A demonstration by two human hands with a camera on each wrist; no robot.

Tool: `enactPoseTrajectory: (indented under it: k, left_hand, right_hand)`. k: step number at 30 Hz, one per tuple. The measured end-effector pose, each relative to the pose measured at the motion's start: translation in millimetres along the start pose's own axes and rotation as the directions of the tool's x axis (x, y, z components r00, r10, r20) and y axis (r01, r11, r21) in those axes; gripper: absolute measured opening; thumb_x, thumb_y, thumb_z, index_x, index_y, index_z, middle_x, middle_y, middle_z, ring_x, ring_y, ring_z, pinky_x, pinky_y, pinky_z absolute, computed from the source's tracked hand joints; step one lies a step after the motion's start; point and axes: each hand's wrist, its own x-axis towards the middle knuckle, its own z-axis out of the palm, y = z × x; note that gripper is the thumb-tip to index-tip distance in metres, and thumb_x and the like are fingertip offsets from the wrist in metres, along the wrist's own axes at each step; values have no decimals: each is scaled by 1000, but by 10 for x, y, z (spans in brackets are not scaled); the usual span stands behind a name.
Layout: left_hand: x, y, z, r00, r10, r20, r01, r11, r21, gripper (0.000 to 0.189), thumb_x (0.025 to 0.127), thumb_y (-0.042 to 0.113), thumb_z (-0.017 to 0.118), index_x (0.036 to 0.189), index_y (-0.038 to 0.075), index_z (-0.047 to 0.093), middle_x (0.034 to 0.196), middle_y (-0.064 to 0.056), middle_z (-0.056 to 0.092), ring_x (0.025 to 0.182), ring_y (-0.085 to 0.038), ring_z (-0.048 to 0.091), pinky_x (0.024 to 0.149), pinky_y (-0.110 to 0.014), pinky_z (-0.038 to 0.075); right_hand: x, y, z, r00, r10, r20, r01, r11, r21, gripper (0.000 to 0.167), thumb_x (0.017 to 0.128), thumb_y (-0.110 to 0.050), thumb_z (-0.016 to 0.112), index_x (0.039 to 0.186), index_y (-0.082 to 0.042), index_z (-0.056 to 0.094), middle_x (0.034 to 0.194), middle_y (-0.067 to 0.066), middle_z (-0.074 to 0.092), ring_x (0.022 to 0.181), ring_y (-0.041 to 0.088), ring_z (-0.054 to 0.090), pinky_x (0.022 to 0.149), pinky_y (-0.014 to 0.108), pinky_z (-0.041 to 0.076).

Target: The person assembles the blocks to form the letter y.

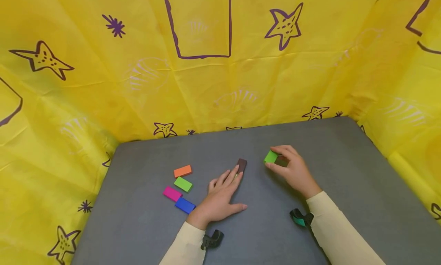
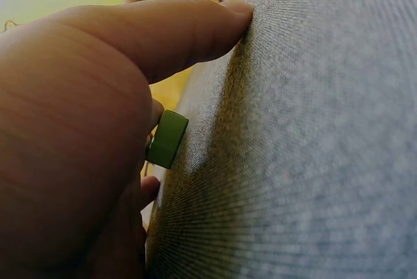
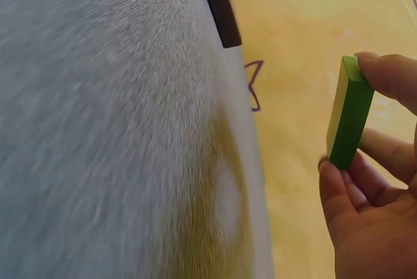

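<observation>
My right hand (image 1: 293,169) pinches a green block (image 1: 271,156) by its ends between thumb and fingers. In the right wrist view this block (image 3: 350,113) is held above the table. My left hand (image 1: 222,198) lies low over the table with its fingers extended and thumb spread out. Its fingertips rest at a dark brown block (image 1: 242,165) and a second green block (image 2: 168,139), mostly hidden beneath the fingers in the head view. Those two blocks lie end to end in the right wrist view, brown block (image 3: 221,12) farther from the left hand.
Left of my left hand lie an orange block (image 1: 182,171), a green block (image 1: 183,184), a pink block (image 1: 172,193) and a blue block (image 1: 185,205), the blue one close to the wrist. Yellow patterned cloth (image 1: 206,89) hangs behind and beside the grey table (image 1: 144,226).
</observation>
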Motion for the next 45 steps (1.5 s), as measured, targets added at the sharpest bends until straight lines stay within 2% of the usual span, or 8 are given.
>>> enactPoseTrajectory:
  k: [5,6,17,24,32,36,40,45]
  left_hand:
    - [4,1,-11,1000,-1,4,1,1000,8,101,99,55,77,176,22,20,181,11,-2,165,-24,6,120,-60,15]
    - [8,1,-13,1000,0,4,0,1000,9,101,99,55,77,176,22,20,181,11,-2,165,-25,6,120,-60,15]
    - [20,21,-10,1000,2,10,-2,1000,14,101,100,54,77,176,22,19,181,12,-2,165,-25,6,120,-60,15]
    - [16,30,-3,1000,-2,15,2,1000,4,101,100,53,77,176,22,19,182,11,-2,165,-24,5,120,-60,15]
    - [9,26,-25,1000,-4,20,4,1000,5,100,100,53,77,176,22,20,182,10,-1,165,-25,6,120,-60,16]
    - [5,22,-31,1000,-4,15,4,1000,11,100,100,53,77,176,21,21,182,9,0,165,-26,7,119,-60,16]
    - [5,23,-27,1000,-7,16,7,1000,13,100,100,53,77,176,20,21,182,10,0,165,-25,7,120,-59,16]
    - [11,31,-16,1000,-7,13,7,1000,14,99,100,53,77,176,21,21,181,11,0,165,-25,7,120,-59,16]
  right_hand:
    - [134,8,139,1000,13,7,-13,999,37,52,96,-12,87,142,4,68,136,16,62,118,32,61,105,50,51]
    - [158,15,170,1000,16,9,-16,999,42,52,97,-12,87,142,4,68,135,17,62,118,33,61,104,56,51]
    - [387,90,444,997,67,38,-70,995,70,56,97,-14,87,144,7,65,136,20,60,118,36,62,106,55,50]
    - [512,174,591,991,112,74,-117,991,69,58,99,-17,85,147,5,62,141,21,58,125,38,61,109,53,49]
    - [618,243,734,991,98,95,-103,994,48,61,97,-17,87,148,5,62,142,22,59,127,38,60,111,53,47]
    - [619,265,751,991,79,105,-87,994,69,55,101,-14,82,148,5,62,144,21,59,131,37,58,113,52,45]
    - [584,276,720,994,68,90,-78,990,116,44,105,-5,73,147,5,63,145,21,59,135,38,56,115,51,44]
    - [555,288,689,993,71,92,-82,990,114,43,105,-1,73,146,3,64,145,20,58,135,36,56,115,49,44]
